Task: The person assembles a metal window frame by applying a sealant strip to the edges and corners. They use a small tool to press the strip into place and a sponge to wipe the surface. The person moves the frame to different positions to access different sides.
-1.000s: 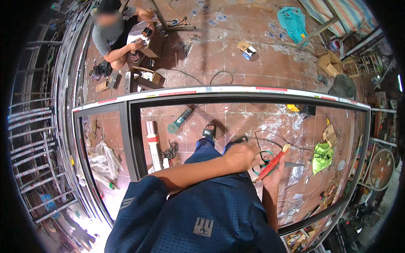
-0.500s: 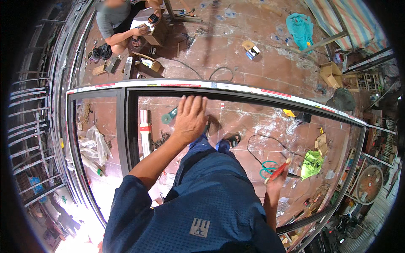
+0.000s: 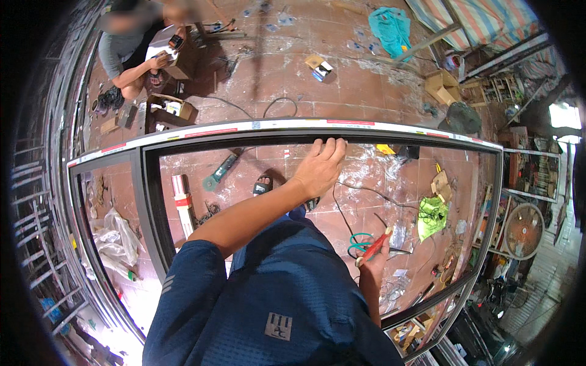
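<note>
A large dark metal window frame [image 3: 229, 141] lies across in front of me, with printed protective tape along its far bar. My left hand [image 3: 322, 165] is at this bar, right of its middle, fingers close together and bent over the inner edge; the thumb is hidden. Lower right, inside the frame's outline, my right hand [image 3: 375, 261] is closed round a red-handled tool [image 3: 376, 245] with a pale, rounded piece at each end. A pair of scissors [image 3: 360, 243] with teal handle loops is in the same hand, its blades pointing right.
An angle grinder [image 3: 221, 171] lies on the tiled floor below the frame, beside wrapped bars [image 3: 182, 204]. A bright green bag [image 3: 432, 218] and loose cables lie right. Another person [image 3: 125, 55] crouches at a box, far left. A fan [image 3: 524, 230] stands at right.
My left hand has moved right along the far bar, its fingers now more bent. The view has shifted right, so the frame sits further left. My right hand still holds the red tool and scissors.
</note>
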Action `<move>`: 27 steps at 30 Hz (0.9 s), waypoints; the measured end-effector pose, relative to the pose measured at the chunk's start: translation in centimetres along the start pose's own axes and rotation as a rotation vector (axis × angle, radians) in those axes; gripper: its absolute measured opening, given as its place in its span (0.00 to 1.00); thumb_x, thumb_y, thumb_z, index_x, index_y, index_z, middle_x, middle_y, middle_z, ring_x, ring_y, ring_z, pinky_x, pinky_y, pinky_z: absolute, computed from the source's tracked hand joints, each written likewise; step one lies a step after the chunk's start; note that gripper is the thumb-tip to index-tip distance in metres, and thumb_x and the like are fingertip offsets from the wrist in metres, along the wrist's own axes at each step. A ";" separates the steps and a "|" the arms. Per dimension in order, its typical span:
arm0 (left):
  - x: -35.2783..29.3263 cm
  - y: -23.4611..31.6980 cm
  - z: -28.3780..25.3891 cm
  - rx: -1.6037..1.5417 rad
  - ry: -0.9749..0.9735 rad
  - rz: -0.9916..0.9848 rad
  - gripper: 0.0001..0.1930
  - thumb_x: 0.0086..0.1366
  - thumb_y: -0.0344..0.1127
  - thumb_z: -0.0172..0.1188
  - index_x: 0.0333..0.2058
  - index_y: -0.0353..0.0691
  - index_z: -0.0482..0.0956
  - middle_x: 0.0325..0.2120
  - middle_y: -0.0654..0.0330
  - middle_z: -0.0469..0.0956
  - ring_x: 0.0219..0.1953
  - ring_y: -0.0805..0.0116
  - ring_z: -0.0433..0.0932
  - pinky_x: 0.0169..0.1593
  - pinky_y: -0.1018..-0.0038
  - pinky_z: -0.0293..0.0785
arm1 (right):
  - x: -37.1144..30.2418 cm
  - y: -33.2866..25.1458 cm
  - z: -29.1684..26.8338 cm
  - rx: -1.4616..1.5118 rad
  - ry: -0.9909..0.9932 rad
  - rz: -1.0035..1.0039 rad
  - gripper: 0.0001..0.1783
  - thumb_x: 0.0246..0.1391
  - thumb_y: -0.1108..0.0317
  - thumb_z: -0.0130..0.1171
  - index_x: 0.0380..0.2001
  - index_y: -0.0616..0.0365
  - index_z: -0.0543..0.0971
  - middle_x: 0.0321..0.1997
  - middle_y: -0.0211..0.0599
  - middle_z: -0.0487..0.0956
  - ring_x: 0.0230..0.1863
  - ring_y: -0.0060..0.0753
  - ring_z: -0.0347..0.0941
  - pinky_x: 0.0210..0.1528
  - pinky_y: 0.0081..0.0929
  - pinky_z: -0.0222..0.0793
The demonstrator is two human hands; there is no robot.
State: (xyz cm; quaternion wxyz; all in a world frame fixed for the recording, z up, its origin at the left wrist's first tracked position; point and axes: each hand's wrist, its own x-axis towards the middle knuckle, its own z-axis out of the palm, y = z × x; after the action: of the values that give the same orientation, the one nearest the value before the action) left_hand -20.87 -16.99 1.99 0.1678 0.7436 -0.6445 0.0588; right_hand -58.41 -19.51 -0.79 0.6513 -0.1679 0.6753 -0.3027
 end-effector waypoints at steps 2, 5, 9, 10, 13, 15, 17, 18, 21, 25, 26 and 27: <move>1.9 1.2 0.4 0.039 0.003 0.040 0.29 0.64 0.38 0.54 0.61 0.24 0.74 0.57 0.47 0.70 0.59 0.53 0.69 0.63 0.56 0.65 | -1.5 0.1 0.5 -0.040 0.008 -0.057 0.29 0.65 0.31 0.53 0.47 0.45 0.74 0.35 0.30 0.78 0.36 0.36 0.74 0.33 0.41 0.68; 4.6 3.5 1.8 0.034 0.068 0.095 0.27 0.64 0.38 0.54 0.57 0.24 0.77 0.57 0.47 0.71 0.58 0.53 0.69 0.62 0.57 0.65 | -0.9 0.3 -1.3 0.075 -0.037 -0.067 0.27 0.67 0.34 0.51 0.50 0.46 0.72 0.33 0.34 0.77 0.31 0.38 0.74 0.30 0.40 0.69; 8.8 6.8 4.1 0.034 0.000 0.150 0.24 0.63 0.37 0.55 0.51 0.25 0.81 0.56 0.45 0.72 0.57 0.51 0.69 0.59 0.57 0.65 | -0.8 0.6 -1.5 0.146 -0.056 -0.125 0.24 0.69 0.38 0.53 0.49 0.47 0.71 0.31 0.38 0.77 0.29 0.39 0.75 0.28 0.34 0.72; 9.8 7.6 5.1 -0.035 0.039 0.112 0.21 0.63 0.37 0.55 0.49 0.27 0.84 0.57 0.45 0.72 0.58 0.50 0.69 0.58 0.57 0.65 | -1.1 0.0 -1.5 0.108 -0.106 -0.145 0.24 0.69 0.39 0.52 0.49 0.47 0.71 0.31 0.39 0.77 0.29 0.39 0.75 0.28 0.33 0.73; 13.6 10.8 7.4 -0.087 -0.078 0.020 0.18 0.65 0.35 0.55 0.47 0.32 0.85 0.58 0.45 0.71 0.58 0.51 0.69 0.55 0.58 0.65 | 0.9 0.9 -4.0 0.047 -0.121 -0.232 0.25 0.70 0.44 0.56 0.58 0.46 0.67 0.36 0.38 0.78 0.30 0.37 0.78 0.29 0.35 0.79; 14.4 12.0 7.8 -0.117 -0.083 -0.019 0.21 0.67 0.36 0.54 0.54 0.32 0.82 0.57 0.45 0.73 0.59 0.52 0.71 0.56 0.58 0.66 | 0.4 1.6 -5.3 -0.076 -0.455 -0.482 0.26 0.70 0.45 0.56 0.60 0.48 0.66 0.38 0.37 0.78 0.31 0.37 0.78 0.29 0.35 0.78; 12.6 11.5 8.3 -0.112 0.084 0.006 0.25 0.68 0.38 0.54 0.60 0.30 0.75 0.59 0.47 0.74 0.59 0.52 0.71 0.60 0.56 0.67 | -0.6 1.6 -5.2 -0.078 -0.385 -0.422 0.27 0.69 0.43 0.56 0.58 0.49 0.67 0.38 0.37 0.77 0.32 0.38 0.78 0.30 0.36 0.78; 11.5 11.0 7.5 -0.103 0.124 0.034 0.26 0.68 0.38 0.53 0.61 0.30 0.73 0.59 0.47 0.73 0.60 0.52 0.71 0.61 0.55 0.66 | -0.6 1.3 -5.3 -0.066 -0.339 -0.376 0.27 0.69 0.42 0.56 0.58 0.49 0.67 0.38 0.37 0.77 0.32 0.38 0.78 0.30 0.37 0.78; 7.8 6.8 5.6 -0.211 0.095 0.031 0.28 0.67 0.39 0.54 0.63 0.30 0.72 0.63 0.49 0.72 0.63 0.53 0.70 0.65 0.55 0.65 | -0.1 0.6 -4.4 -0.074 -0.280 -0.291 0.28 0.68 0.40 0.57 0.57 0.49 0.68 0.38 0.37 0.78 0.33 0.39 0.78 0.32 0.38 0.78; -0.5 -0.8 2.4 -0.251 0.004 -0.053 0.30 0.65 0.37 0.56 0.66 0.34 0.71 0.64 0.51 0.72 0.66 0.55 0.70 0.67 0.55 0.64 | 0.8 -0.4 -2.7 -0.104 -0.268 -0.236 0.30 0.67 0.38 0.57 0.56 0.50 0.69 0.38 0.37 0.78 0.35 0.41 0.78 0.35 0.40 0.78; -3.0 -2.9 1.3 -0.224 0.040 -0.042 0.29 0.66 0.38 0.55 0.66 0.36 0.71 0.64 0.52 0.72 0.66 0.55 0.70 0.68 0.55 0.63 | 1.0 -0.5 -2.3 -0.112 -0.268 -0.227 0.30 0.66 0.37 0.57 0.56 0.50 0.69 0.38 0.37 0.78 0.35 0.41 0.78 0.35 0.40 0.78; -5.5 -4.9 0.0 -0.197 0.078 -0.031 0.29 0.67 0.38 0.55 0.66 0.38 0.72 0.64 0.53 0.72 0.66 0.56 0.70 0.69 0.55 0.61 | 1.1 -0.4 -2.1 -0.118 -0.268 -0.215 0.31 0.66 0.37 0.57 0.56 0.50 0.70 0.38 0.38 0.78 0.36 0.41 0.78 0.36 0.41 0.78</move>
State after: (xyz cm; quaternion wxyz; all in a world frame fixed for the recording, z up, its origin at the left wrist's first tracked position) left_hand -16.97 -11.29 -0.50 0.2662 0.7304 -0.6286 0.0215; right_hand -60.68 -20.11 -1.46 0.6883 -0.3158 0.5774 -0.3051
